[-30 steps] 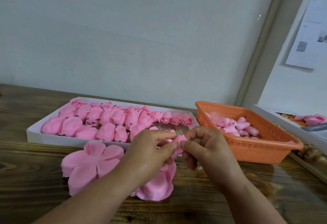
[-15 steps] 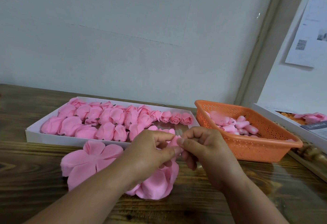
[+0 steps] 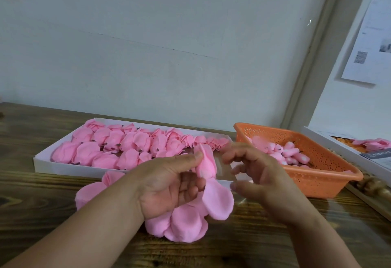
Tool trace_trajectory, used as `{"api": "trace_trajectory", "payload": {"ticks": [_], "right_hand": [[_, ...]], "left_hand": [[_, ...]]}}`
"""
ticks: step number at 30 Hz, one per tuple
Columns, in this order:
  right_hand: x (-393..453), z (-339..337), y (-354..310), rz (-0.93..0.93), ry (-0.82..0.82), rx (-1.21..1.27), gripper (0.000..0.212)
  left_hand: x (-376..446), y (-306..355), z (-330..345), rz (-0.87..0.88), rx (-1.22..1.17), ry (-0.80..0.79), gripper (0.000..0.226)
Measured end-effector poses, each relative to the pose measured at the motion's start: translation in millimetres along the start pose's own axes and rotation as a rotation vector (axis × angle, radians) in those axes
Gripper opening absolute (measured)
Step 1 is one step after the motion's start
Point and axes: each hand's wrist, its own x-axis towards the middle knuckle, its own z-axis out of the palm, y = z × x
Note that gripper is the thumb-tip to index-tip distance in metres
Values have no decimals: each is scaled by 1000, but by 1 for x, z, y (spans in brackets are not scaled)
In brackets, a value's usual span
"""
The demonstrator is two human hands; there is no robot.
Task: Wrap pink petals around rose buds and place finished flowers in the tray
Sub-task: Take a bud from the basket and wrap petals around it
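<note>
**Petal half-wrapped, right hand off**

At centre frame the left hand [image 3: 169, 185] pinches a partly wrapped rose bud [image 3: 206, 162] between thumb and forefinger, upright, probably so its loose petal [image 3: 218, 201] hangs clear for the next turn; the right hand [image 3: 257, 174] hovers just beside it, fingers loosely curled and blurred, holding nothing; spare petal sheets [image 3: 182, 223] lie on the bench [image 3: 254, 246] beneath the hands, within reach; the white tray [image 3: 63, 167] of finished flowers sits behind at centre left; the orange basket [image 3: 321, 180] of bare buds stands right of it.
</note>
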Motion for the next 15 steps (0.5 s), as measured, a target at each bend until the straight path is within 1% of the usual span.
{"api": "trace_trajectory", "payload": {"ticks": [1, 3, 7, 9, 12, 15], "right_hand": [[0, 2, -1, -51, -65, -54, 41], [1, 9, -4, -125, -110, -81, 39], [3, 18, -9, -163, -42, -10, 33], [3, 18, -10, -183, -29, 4, 30], [3, 20, -11, -197, -52, 27, 21], [3, 23, -9, -178, -20, 135, 12]], "left_hand": [[0, 1, 0, -9, -35, 7, 25], [0, 3, 1, -19, -72, 24, 24], [1, -1, 2, -41, -57, 36, 25], [1, -3, 3, -33, -20, 19, 31], [2, -6, 4, -18, 30, 26, 37], [1, -8, 8, 10, 81, 69, 45]]}}
